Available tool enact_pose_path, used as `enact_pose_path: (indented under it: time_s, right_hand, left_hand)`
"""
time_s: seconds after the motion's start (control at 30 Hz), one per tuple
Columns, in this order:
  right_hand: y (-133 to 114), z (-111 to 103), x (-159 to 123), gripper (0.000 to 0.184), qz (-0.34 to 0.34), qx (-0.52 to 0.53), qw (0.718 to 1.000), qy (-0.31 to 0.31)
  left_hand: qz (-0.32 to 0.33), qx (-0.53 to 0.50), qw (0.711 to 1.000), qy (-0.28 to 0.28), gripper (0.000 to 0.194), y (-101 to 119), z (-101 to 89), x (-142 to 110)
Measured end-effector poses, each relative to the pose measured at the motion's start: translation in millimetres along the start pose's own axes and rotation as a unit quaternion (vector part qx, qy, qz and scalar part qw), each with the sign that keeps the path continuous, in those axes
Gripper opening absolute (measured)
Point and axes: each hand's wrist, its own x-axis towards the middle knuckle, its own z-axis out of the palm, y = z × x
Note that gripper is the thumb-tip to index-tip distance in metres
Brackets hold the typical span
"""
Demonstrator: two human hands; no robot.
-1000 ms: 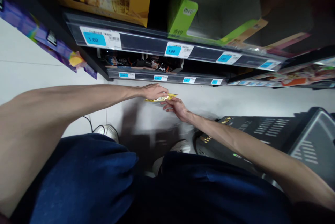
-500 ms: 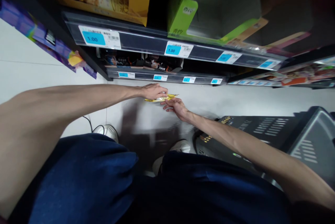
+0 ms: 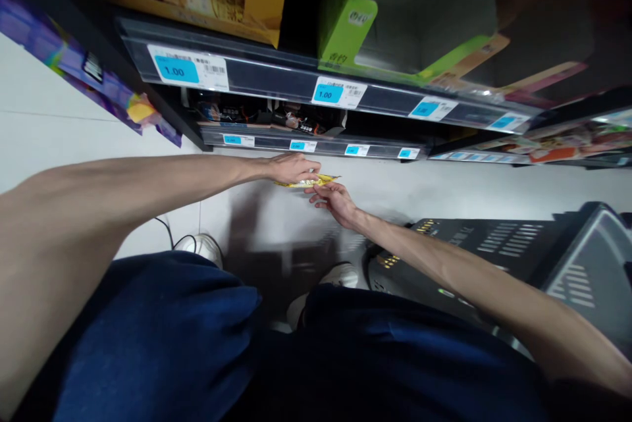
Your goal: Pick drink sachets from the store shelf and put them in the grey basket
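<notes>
Shelving (image 3: 276,81) stood at twelve o'clock, left hand (image 3: 294,167) and right hand (image 3: 340,204) grasped yellow packet (image 3: 327,179), dark crate (image 3: 538,261) at four o'clock.

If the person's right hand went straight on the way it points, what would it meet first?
The right hand would first meet the yellow packet it touches, then probably the left hand; depth is unclear.

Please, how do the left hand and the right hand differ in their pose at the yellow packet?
Place: the left hand reaches over the yellow packet from the picture's left, while the right hand meets its near edge from the lower right.
Pose: the left hand shows mostly its back; the right hand is turned more sideways, some fingers off the packet.
Both are bare and touch the same packet.
</notes>
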Motion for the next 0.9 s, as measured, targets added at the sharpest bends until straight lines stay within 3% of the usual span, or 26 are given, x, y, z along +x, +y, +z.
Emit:
enact_pose_path:
  time_s: [0.57, 0.9]
  right_hand:
    - [-0.8, 3.6, -3.9, 0.015, 0.020, 0.014, 1.000, 0.005]
    - [-10.2, 4.9, -0.5, 0.039, 0.062, -0.009, 0.997, -0.053]
  left_hand:
    - [0.009, 0.063, 0.998, 0.018, 0.031, -5.7, 9.4, 0.2]
    - [-0.039, 0.039, 0.998, -0.035, 0.032, -1.2, 5.0, -3.7]
